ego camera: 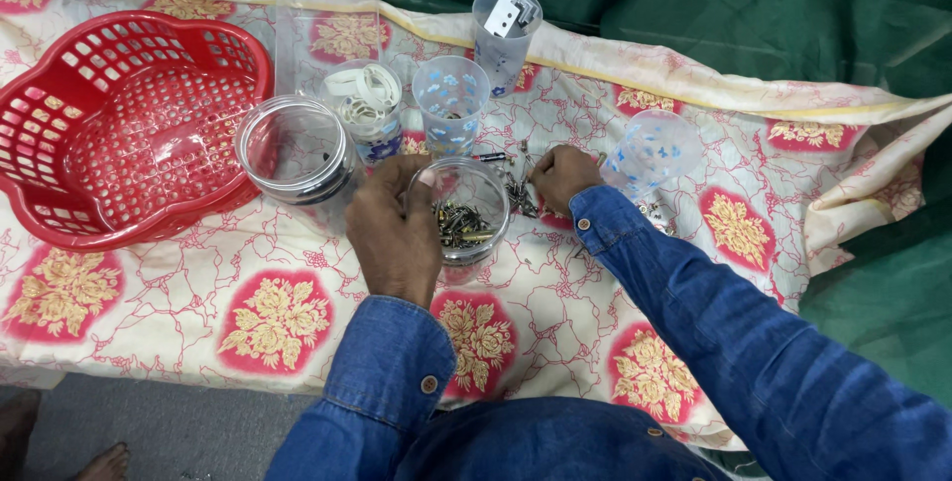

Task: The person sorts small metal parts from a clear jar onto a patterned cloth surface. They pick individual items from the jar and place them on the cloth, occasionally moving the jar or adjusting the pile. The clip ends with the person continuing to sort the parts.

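Note:
My left hand (pixel 395 230) grips the rim of a clear plastic jar (pixel 472 208) that holds several small metal screws. My right hand (pixel 561 177) rests just right of the jar, fingers pinched down on a small pile of loose screws (pixel 517 193) on the flowered cloth (pixel 278 273). Whether the fingers hold a screw is hidden. Both sleeves are blue denim.
A red plastic basket (pixel 124 124) stands at the left. Behind the jar are an open clear jar (pixel 295 149), a jar of white rings (pixel 368 104), two patterned cups (pixel 451 99), one with metal parts (pixel 506 30), and a tipped cup (pixel 654 149). Green fabric lies beyond.

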